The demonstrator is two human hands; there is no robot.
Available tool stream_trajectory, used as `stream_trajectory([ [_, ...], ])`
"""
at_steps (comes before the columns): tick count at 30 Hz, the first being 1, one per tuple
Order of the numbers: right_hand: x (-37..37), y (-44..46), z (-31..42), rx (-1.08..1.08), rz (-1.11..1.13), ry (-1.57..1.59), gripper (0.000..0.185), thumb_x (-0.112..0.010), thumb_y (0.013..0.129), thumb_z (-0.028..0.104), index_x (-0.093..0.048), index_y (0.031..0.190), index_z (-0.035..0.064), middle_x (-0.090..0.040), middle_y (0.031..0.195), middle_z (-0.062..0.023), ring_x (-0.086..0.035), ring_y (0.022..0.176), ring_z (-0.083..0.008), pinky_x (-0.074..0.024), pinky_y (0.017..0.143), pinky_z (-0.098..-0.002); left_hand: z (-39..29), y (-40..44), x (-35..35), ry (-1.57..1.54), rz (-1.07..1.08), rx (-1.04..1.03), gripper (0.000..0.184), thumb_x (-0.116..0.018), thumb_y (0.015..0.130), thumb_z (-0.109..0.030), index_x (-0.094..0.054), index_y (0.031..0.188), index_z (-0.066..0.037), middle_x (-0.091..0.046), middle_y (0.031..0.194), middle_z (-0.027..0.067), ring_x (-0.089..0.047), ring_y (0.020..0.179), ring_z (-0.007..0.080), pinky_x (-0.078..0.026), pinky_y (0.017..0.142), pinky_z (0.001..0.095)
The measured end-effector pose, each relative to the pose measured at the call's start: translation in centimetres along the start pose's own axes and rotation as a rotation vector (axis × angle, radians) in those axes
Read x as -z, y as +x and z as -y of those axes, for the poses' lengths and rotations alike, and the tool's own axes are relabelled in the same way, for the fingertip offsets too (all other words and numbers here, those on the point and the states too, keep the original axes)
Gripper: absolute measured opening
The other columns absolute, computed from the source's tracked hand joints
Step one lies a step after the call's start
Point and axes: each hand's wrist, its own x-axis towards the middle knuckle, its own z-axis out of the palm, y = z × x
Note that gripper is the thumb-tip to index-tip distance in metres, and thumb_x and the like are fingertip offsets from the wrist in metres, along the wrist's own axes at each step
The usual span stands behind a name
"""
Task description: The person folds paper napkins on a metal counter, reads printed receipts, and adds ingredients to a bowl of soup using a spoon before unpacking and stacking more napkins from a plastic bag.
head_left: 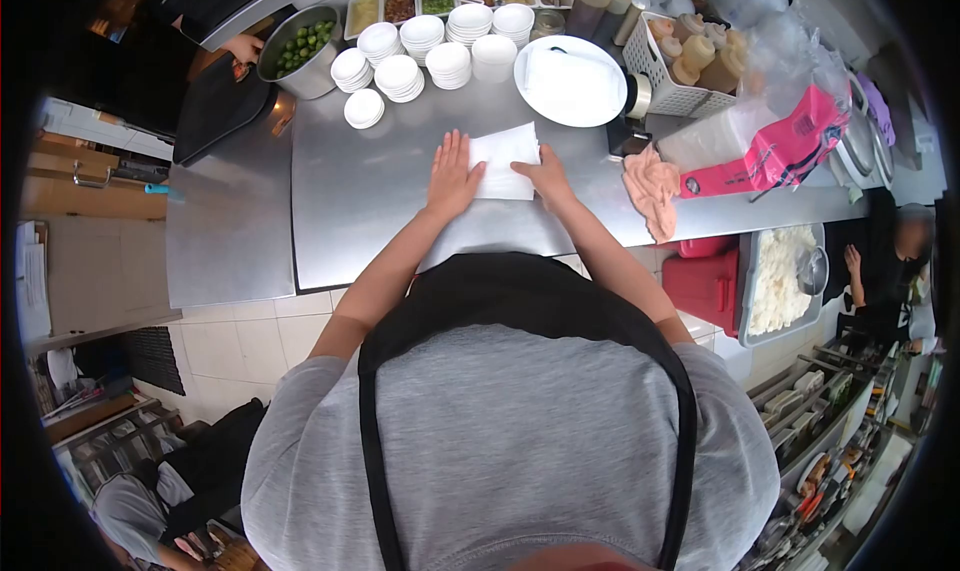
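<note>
A white folded sheet, like a napkin or paper (505, 161), lies on the steel counter (350, 191) in front of me. My left hand (455, 176) rests flat at its left edge, fingers stretched out and the thumb on the sheet. At the right edge my right hand (546, 179) touches it with thumb and finger; whether the sheet is pinched is hard to make out. Just behind, an oval white plate (570, 114) bears more white sheets (572, 83). Stacks of small white dishes (447, 66) stand to the left of the plate.
A pot of green limes (304, 49) is at the back left, near another person's hand (243, 48). On the right are a pink cloth (652, 191), a white basket of bottles (685, 96), a pink plastic package (790, 146) and a tub of white food (782, 276). Other people stand nearby.
</note>
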Motion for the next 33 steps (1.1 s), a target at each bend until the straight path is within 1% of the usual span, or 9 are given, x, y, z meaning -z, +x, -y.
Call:
stream_trajectory([
  [4,1.1,-2.3,3.5,-0.111,0.181,0.5,0.055,-0.066,0.074,0.007,-0.041,0.121,-0.0056,-0.054,0.112,-0.0163,-0.055,0.103,-0.0262,-0.0461,0.082,-0.0343,-0.4,0.0,1.2,-0.218,-0.029,0.056,0.072,-0.049,0.088,-0.039,-0.017,0.139,0.001,-0.022,0.143,0.0217,-0.021,0.134,0.0291,-0.015,0.109,0.0407],
  [6,1.7,-3.4,5.4,-0.123,0.215,0.591,0.055,-0.064,0.075,0.004,-0.04,0.123,-0.003,-0.053,0.113,-0.0153,-0.054,0.103,-0.0251,-0.0468,0.082,-0.0339,-1.4,-0.5,2.3,-1.016,-0.112,0.349,0.082,-0.062,0.083,-0.028,-0.011,0.14,0.0,-0.028,0.141,0.0202,-0.032,0.129,0.0268,-0.027,0.105,0.0393],
  [10,2.4,-5.0,7.2,-0.07,0.286,0.623,0.05,-0.058,0.084,0.012,-0.036,0.128,0.0023,-0.05,0.118,-0.0123,-0.051,0.109,-0.0235,-0.0444,0.089,-0.0347,-2.9,-0.8,7.3,-1.554,0.066,0.623,0.092,-0.072,0.074,-0.013,-0.009,0.14,0.0,-0.042,0.126,0.0227,-0.05,0.112,0.0277,-0.043,0.091,0.0358],
  [16,3.1,-4.8,6.2,-0.289,0.363,1.157,0.085,-0.033,0.079,0.073,-0.032,0.135,0.0094,-0.046,0.128,-0.009,-0.042,0.12,-0.0292,-0.0354,0.098,-0.0438,-3.5,0.0,9.9,-1.617,0.15,0.585,0.087,-0.069,0.073,-0.005,-0.013,0.138,0.004,-0.043,0.126,0.0213,-0.05,0.113,0.0281,-0.043,0.093,0.0369],
  [23,1.7,-6.1,5.1,-0.426,0.564,1.15,0.097,-0.034,0.07,0.081,-0.028,0.137,0.011,-0.037,0.136,-0.0135,-0.039,0.123,-0.0305,-0.0349,0.098,-0.0442,-2.2,-0.1,9.0,-1.644,0.286,0.61,0.081,-0.066,0.074,-0.001,-0.015,0.137,0.005,-0.046,0.123,0.0213,-0.051,0.111,0.0284,-0.045,0.092,0.0375],
  [26,1.9,-4.5,5.0,-0.367,0.527,1.228,0.084,-0.045,0.078,0.068,-0.026,0.137,0.0104,-0.042,0.131,-0.0137,-0.045,0.117,-0.0266,-0.0399,0.093,-0.0409,-1.8,-0.5,8.8,-1.501,0.167,0.64,0.079,-0.065,0.073,0.001,-0.018,0.136,0.005,-0.048,0.122,0.0202,-0.052,0.111,0.0278,-0.044,0.093,0.0362],
  [28,1.9,-4.3,5.6,-0.123,0.295,0.729,0.068,-0.062,0.083,0.034,-0.027,0.137,0.0102,-0.049,0.123,-0.0117,-0.049,0.111,-0.0208,-0.0422,0.089,-0.0345,-2.3,-0.7,9.3,-1.383,0.059,0.587,0.076,-0.065,0.073,0.003,-0.024,0.136,0.002,-0.051,0.118,0.0161,-0.054,0.106,0.0228,-0.044,0.09,0.0319],
  [31,2.6,-3.6,5.3,0.158,0.302,0.338,0.066,-0.064,0.079,0.007,-0.03,0.135,0.0054,-0.046,0.124,-0.0121,-0.048,0.11,-0.0198,-0.0411,0.092,-0.033,-2.1,-0.8,9.1,-1.288,0.061,0.368,0.073,-0.065,0.073,0.005,-0.029,0.136,-0.004,-0.055,0.112,0.0103,-0.055,0.1,0.0171,-0.043,0.086,0.0279],
  [33,2.8,-2.9,3.7,0.289,0.243,0.223,0.07,-0.067,0.074,0.008,-0.032,0.134,0.0046,-0.051,0.118,-0.0098,-0.052,0.101,-0.0167,-0.0433,0.085,-0.0277,-2.0,-0.9,8.6,-1.278,0.062,0.311,0.071,-0.064,0.074,0.004,-0.031,0.136,-0.006,-0.057,0.108,0.0071,-0.055,0.099,0.0147,-0.043,0.085,0.027],
])
